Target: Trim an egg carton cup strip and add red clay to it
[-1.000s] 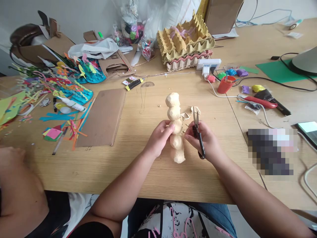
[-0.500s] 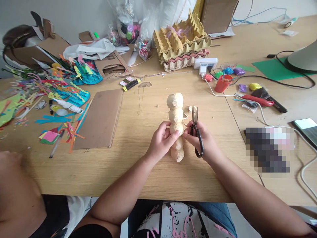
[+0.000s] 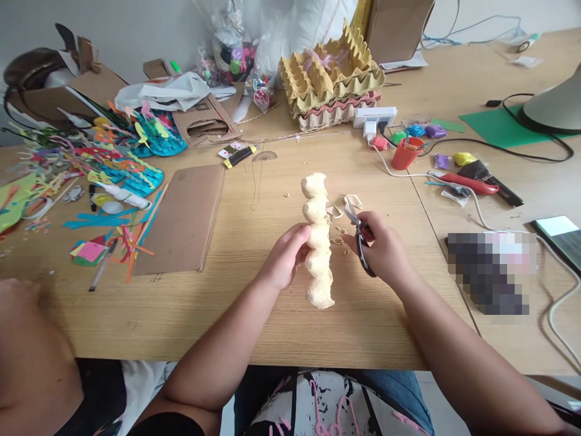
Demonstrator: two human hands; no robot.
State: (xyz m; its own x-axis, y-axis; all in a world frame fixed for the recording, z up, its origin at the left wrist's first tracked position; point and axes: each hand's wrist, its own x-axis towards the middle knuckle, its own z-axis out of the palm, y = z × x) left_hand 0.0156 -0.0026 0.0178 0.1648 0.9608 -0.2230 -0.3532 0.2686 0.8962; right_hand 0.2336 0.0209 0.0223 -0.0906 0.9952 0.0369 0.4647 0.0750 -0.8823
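Note:
A pale yellow strip of egg carton (image 3: 319, 266), a row of several rounded cups, is pinched at its left side by my left hand (image 3: 285, 257). Its cut edge faces right, and it stands lengthwise in front of me. To its right, my right hand (image 3: 384, 245) grips a pair of scissors (image 3: 362, 242) with dark handles, the blades pointing up and left. The scissors are apart from the strip. Small carton scraps (image 3: 351, 201) lie on the table beyond the scissors and between the strip and my right hand.
Stacked egg trays (image 3: 327, 79) stand at the back beside a power strip (image 3: 374, 115). A cardboard sheet (image 3: 181, 221), paper strips and colourful crafts lie left. A red cup (image 3: 405, 154) and cables are on the right. Another person's arm (image 3: 27, 339) rests at the left edge.
My right hand has come off the carton strip and moved right with the scissors. The strip has been turned, so its cut edge now shows on the right.

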